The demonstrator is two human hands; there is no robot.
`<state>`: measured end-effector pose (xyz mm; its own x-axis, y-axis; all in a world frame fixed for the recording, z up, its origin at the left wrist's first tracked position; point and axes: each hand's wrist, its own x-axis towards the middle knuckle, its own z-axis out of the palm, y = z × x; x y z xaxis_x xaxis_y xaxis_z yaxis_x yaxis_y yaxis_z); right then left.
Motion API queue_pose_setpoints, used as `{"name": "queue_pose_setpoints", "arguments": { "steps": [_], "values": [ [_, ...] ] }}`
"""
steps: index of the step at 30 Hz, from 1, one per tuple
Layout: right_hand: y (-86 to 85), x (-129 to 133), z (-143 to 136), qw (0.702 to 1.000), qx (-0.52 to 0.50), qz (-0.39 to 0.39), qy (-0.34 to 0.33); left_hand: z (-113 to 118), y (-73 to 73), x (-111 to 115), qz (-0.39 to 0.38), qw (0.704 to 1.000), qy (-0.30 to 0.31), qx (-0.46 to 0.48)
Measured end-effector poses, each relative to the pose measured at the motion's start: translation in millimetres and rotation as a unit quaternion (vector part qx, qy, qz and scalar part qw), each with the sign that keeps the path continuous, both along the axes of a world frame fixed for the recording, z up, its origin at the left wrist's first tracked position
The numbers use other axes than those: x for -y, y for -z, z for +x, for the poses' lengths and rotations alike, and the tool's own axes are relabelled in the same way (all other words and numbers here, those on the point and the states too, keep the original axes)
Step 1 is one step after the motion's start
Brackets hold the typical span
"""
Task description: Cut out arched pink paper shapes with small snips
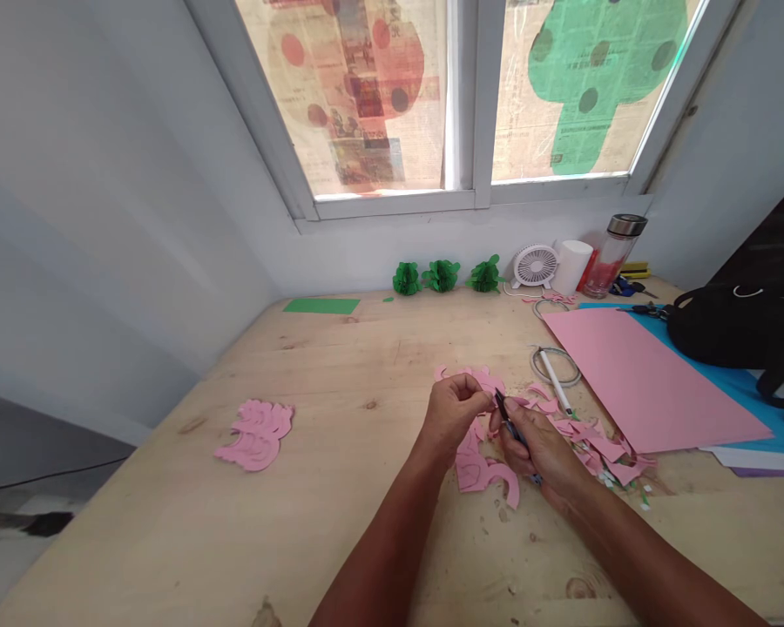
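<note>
My left hand is closed in a pinch on a pink paper cutout, part of which shows beyond the fingertips. Wrapped in my right hand is a slim dark cutting tool; its tip meets the paper beside my left fingers, and most of its body is hidden, so its exact kind is unclear. Under both hands lie more curved pink paper pieces with pencil lines. A stack of scalloped pink cutouts rests apart on the left of the table.
Pink scraps litter the wood right of my hands, near a white pen. Large pink sheets and a black bag lie farther right. Green paper ornaments, a small fan and a glass bottle line the wall.
</note>
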<state>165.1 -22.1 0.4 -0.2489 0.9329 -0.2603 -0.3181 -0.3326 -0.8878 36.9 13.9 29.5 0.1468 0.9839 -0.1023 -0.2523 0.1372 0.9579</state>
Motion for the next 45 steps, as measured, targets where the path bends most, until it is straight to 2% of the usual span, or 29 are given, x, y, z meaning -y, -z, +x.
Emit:
{"name": "queue_pose_setpoints", "arguments": {
  "steps": [23,39,45],
  "values": [
    [-3.9,0.9,1.4,1.000,0.015,-0.005,-0.008,-8.6,-4.3,-1.0,0.000,0.999,0.031,-0.022],
    [-4.3,-0.4,1.3,1.000,0.013,-0.004,0.002,0.0,0.2,1.0,-0.011,1.000,-0.004,0.002],
    [-1.5,-0.9,1.9,1.000,0.018,-0.001,-0.005,-4.7,-0.7,0.0,0.000,1.000,0.013,-0.016]
  ]
}}
